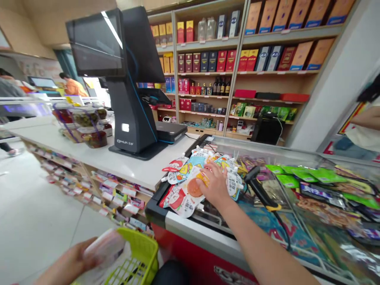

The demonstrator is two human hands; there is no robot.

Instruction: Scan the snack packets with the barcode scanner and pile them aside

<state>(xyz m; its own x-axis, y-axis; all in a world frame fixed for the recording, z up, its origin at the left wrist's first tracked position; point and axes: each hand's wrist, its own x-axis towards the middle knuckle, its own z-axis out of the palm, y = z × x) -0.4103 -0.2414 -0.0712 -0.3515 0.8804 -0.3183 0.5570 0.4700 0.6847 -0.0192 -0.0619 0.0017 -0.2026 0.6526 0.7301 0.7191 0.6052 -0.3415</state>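
Note:
My right hand [217,185] lies over a heap of spouted pouches, its fingers curled onto a white pouch with an orange round print [194,188]. Other pouches fan out beneath and beside it, including a red-and-white pouch [175,196] and a blue-and-yellow one [190,165]. At the lower left my left hand [77,256] grips a white package [105,246], blurred, over a yellow-green plastic basket [144,246]. What kind of package it is cannot be made out. A black-and-yellow barcode scanner [261,190] rests just right of the pouches.
The pouches sit on a glass-topped chest [190,220] with a dark corner edge; bagged snacks [323,194] lie further right. A checkout terminal [135,114] and stacked jars [89,122] stand on the white counter [74,152]. Shelves of boxes [208,61] line the back. Another person's arm [368,118] shows at right.

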